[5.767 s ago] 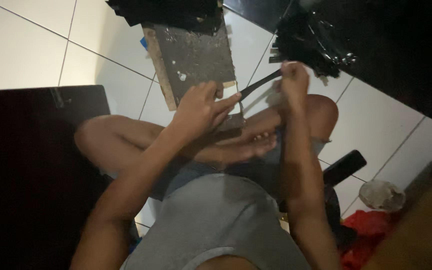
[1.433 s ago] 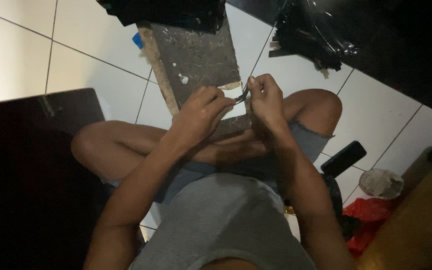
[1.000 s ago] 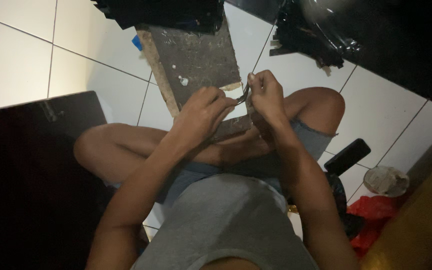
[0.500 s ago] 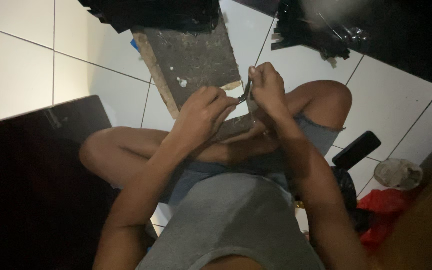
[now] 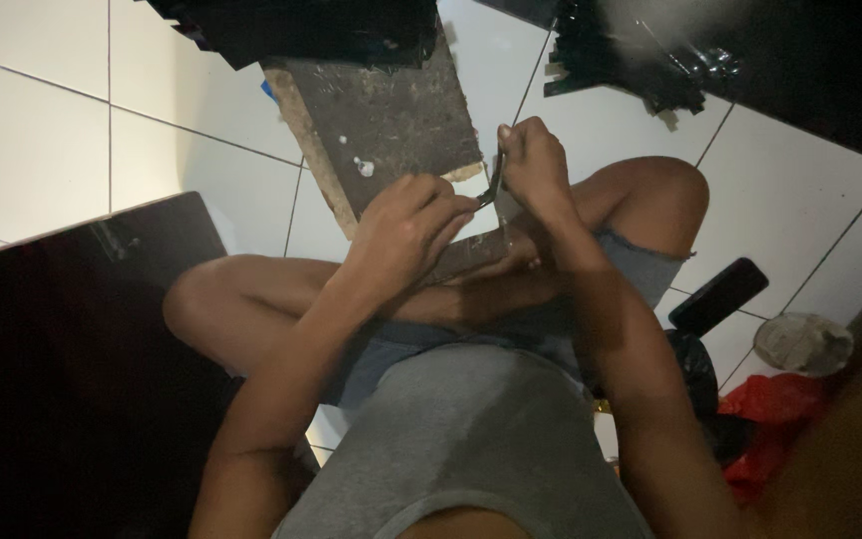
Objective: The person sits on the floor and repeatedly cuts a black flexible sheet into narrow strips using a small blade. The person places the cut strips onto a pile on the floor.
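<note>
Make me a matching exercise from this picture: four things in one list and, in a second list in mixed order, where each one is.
Things:
1. thin dark strip
2. worn board
3. black flat device
4. red bag

Places:
A. on the white tile floor beside the bent knee on the right of the picture
B. pinched between the left hand and right hand
C. low at the right edge, near the dark corner
D. on the floor just beyond the crossed legs

Pairs: 1-B, 2-D, 3-A, 4-C
</note>
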